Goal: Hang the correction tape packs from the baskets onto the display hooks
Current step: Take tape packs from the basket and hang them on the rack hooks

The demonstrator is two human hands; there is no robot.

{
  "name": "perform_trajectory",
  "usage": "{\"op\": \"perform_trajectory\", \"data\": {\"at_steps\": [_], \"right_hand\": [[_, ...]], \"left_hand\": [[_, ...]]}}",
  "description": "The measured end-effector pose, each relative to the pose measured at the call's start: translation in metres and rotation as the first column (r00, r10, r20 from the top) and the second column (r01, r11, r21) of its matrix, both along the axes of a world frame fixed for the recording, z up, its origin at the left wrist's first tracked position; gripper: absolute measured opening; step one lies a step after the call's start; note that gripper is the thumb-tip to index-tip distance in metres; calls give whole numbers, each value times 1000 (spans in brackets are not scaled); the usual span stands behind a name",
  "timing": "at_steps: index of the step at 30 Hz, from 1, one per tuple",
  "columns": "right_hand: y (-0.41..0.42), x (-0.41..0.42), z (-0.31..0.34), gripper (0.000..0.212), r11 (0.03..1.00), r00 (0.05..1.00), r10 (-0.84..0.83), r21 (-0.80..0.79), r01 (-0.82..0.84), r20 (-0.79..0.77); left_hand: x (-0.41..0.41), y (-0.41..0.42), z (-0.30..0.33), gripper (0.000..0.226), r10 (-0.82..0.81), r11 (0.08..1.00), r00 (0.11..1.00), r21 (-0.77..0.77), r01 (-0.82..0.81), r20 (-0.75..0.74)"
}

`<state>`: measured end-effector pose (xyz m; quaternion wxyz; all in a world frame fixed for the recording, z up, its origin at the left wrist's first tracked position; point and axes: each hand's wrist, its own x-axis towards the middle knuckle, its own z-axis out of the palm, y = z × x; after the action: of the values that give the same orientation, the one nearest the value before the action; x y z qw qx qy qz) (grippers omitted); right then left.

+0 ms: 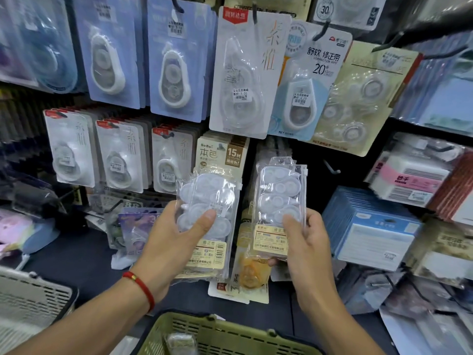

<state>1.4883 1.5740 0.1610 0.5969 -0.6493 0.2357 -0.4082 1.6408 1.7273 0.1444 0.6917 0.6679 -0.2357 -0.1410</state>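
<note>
Seen from the head camera, a person stands close to a shop display wall, each hand holding up a correction tape pack. The left hand (176,234) has its grip clamped on a clear pack (208,221), thumb pressed across the front and fingers curled behind; more packs seem to be stacked behind it, though how many cannot be told. The right hand (304,242) has its grip clamped on the right-hand pack (279,206), thumb on the front, held upright and a little higher. Each pack is a clear plastic pouch showing several round white tape dispensers stacked in a column, with a pale yellow printed label at the bottom and a small hang tab at the top. Just right of and above the right-hand pack, a bare hook (331,168) juts from the dark panel. To hang the pack well, the person would likely keep it upright, line the tab's hole up with the hook's tip, and slide it straight back, keeping the thumb low so the tab stays free. Other carded tape packs hang in rows above. Near the viewer, a green basket (230,331) sits at the bottom centre and a grey basket (33,295) at the lower left.
</note>
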Motion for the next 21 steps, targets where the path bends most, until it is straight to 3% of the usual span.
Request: {"op": "perform_trajectory", "data": {"at_steps": [6, 8, 10, 13, 16, 18, 21], "right_hand": [[-8, 4, -8, 15, 998, 997, -60, -34, 58, -53], [-13, 5, -10, 35, 998, 984, -65, -35, 60, -165], [-18, 4, -12, 54, 985, 930, -131, -149, 84, -343], [-14, 0, -11, 34, 957, 905, -117, -290, -8, -410], [6, 2, -6, 11, 954, 917, 121, -211, -213, -380], [21, 5, -7, 21, 934, 906, 216, -194, -301, -363], [34, 7, -11, 27, 941, 925, 224, -180, -288, -306]], "left_hand": [[-1, 0, 1, 61, 10, 1000, 1000, -8, -10, -19], [-1, 1, 1, 60, 10, 1000, 1000, -7, -10, -19], [-1, 1, 0, 63, 10, 1000, 1000, -6, -10, -23], [-3, 0, 0, 65, -2, 1000, 1000, 2, 2, -26], [-8, -2, 0, 58, -32, 999, 999, -16, 32, -5], [-11, -3, -2, 57, -58, 998, 998, -33, 58, 0], [-15, -3, -2, 54, -82, 996, 997, -33, 82, 6]]}}
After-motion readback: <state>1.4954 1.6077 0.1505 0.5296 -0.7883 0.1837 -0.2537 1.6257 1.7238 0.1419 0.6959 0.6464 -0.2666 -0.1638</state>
